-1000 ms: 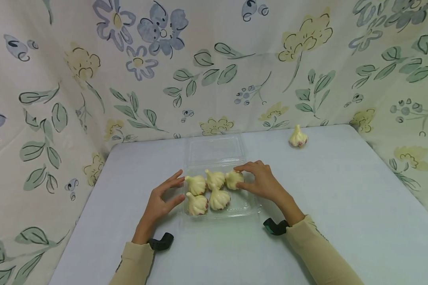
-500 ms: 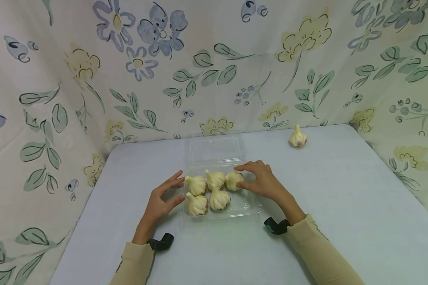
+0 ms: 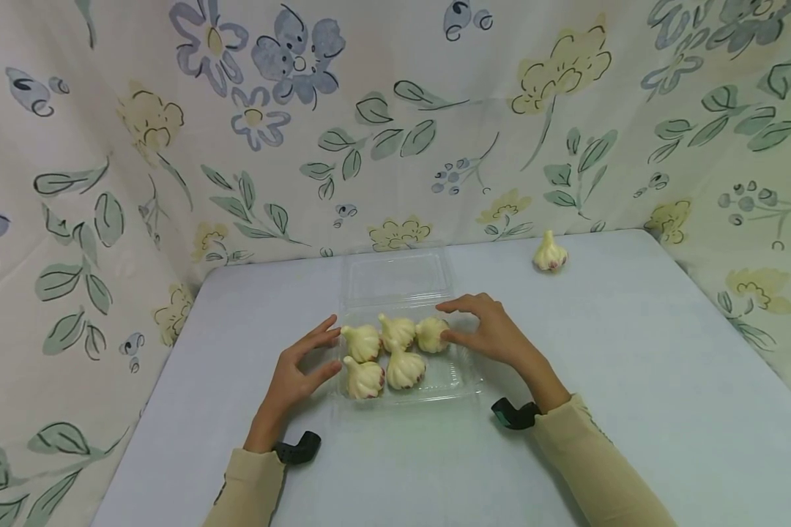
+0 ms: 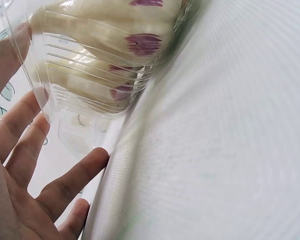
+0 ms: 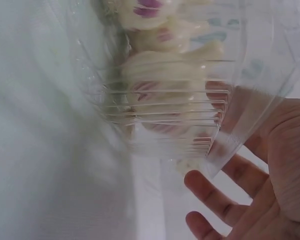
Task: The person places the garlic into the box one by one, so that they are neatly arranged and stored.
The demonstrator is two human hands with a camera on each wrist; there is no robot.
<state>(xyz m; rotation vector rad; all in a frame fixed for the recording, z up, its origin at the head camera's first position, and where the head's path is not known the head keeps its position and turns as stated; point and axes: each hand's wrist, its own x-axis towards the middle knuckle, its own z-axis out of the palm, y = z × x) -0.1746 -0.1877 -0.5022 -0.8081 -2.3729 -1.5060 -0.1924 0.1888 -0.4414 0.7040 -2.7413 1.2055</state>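
Note:
Several garlic bulbs [image 3: 405, 369] with purple marks lie in a clear plastic clamshell box [image 3: 422, 399] in the middle of the table. My left hand [image 3: 298, 373] rests along the box's left side; in the left wrist view its thumb and fingertips are right at the rim [image 4: 32, 75], fingers spread. Over the box's right side is my right hand [image 3: 491, 333], fingers loosely bent and parted. Its thumb overlaps the edge of the back right garlic bulb [image 3: 431, 334] in the head view. The right wrist view shows that hand beyond the ribbed clear wall [image 5: 165, 117].
The box's clear lid [image 3: 398, 277] lies folded back toward the curtain. One more garlic bulb [image 3: 550, 252] stands at the table's far right. A floral curtain [image 3: 395, 132] hangs behind the white table [image 3: 633, 366].
My right hand has loosened from the back right garlic bulb and shifted slightly to the right, its fingers opening. That bulb stays in the box. My left hand has not moved.

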